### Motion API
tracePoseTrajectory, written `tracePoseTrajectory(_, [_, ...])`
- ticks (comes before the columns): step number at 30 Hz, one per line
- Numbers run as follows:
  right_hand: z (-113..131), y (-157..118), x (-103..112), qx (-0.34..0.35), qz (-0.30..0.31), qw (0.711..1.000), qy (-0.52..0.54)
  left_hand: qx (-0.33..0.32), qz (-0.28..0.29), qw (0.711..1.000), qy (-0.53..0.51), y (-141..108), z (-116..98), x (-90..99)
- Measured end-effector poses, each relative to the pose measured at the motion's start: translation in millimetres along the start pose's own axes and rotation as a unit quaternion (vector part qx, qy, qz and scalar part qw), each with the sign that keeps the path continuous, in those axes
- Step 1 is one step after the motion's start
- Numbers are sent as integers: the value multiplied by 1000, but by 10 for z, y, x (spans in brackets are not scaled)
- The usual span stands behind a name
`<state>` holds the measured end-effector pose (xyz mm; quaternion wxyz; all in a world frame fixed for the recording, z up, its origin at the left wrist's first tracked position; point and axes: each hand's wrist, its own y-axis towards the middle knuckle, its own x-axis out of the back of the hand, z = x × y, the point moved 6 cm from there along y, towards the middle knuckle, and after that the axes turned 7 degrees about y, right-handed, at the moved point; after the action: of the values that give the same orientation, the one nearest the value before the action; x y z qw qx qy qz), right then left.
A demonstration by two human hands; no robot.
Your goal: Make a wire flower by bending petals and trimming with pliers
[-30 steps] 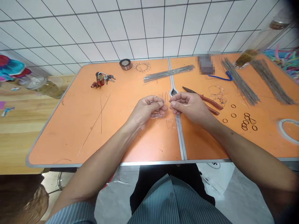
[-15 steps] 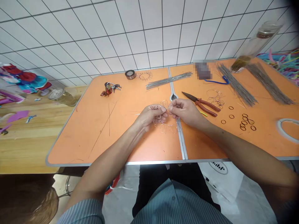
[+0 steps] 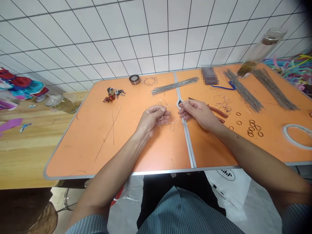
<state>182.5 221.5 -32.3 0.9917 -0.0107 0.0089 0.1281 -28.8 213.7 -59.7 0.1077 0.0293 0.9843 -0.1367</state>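
Observation:
Over the middle of the orange table, my left hand (image 3: 154,119) pinches a thin, shiny wire bent into several loops (image 3: 173,122). The looped wire spreads to the right from under the thumb, towards the other hand. My right hand (image 3: 196,112) is closed, its thumb pressed to its fingers a short gap away; whatever lies between them is too fine to make out. Behind that hand are red-handled pliers (image 3: 219,112), partly covered by it. A flat bundle of straight wires (image 3: 174,85) lies beyond both hands.
Left of the hands are keys (image 3: 115,93) and loose wires (image 3: 113,128). A tape roll (image 3: 134,79) sits by the wall. Rightward lie small dark rings (image 3: 251,128), two more wire bundles (image 3: 243,91), a white ring (image 3: 286,135) and a tilted glass jar (image 3: 258,53).
My right hand has drawn away to the right from my left hand, widening the gap between them, and now covers more of the pliers. My left hand keeps its pinch on the wire.

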Motion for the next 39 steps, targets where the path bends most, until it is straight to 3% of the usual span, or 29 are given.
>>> tracePoseTrajectory(5, [-74,-9,-45,-30,9,999,10,0,-17,1000,-24,-8,57,-25])
tracePoseTrajectory(8, [-69,-19,21,-44,-2,999,-9,10,22,1000,-9,-12,71,-100])
tracePoseTrajectory(10, [-69,-10,78,-59,-5,998,-23,1,48,999,15,0,-31,-80])
tracePoseTrajectory(12, [-87,5,102,-77,4,997,-25,-56,-4,997,52,13,-277,117])
tracePoseTrajectory(15, [-184,-8,4,-120,74,989,-44,-191,-150,966,95,-59,-761,565])
tracePoseTrajectory(18, [-286,-77,-134,-143,150,972,-107,-223,-204,941,155,-99,-996,826])
tracePoseTrajectory(20, [-265,-99,-170,-97,154,960,-214,-219,-206,937,176,-70,-1004,895])
tracePoseTrajectory(24, [16,-52,-273,66,72,919,-382,-199,-218,940,170,62,-871,1001])
tracePoseTrajectory(27, [153,88,-610,124,101,890,-426,-189,-233,944,138,153,-797,1104])
tracePoseTrajectory(30, [184,298,-1069,176,160,832,-501,-174,-241,949,109,203,-764,1194])
tracePoseTrajectory(32, [128,454,-1285,172,180,793,-556,-166,-249,950,92,215,-751,1254])
tracePoseTrajectory(34, [24,585,-1384,129,195,773,-590,-161,-251,951,77,224,-740,1308])
tracePoseTrajectory(39, [-165,669,-1376,55,220,766,-602,-156,-232,958,65,277,-717,1371])
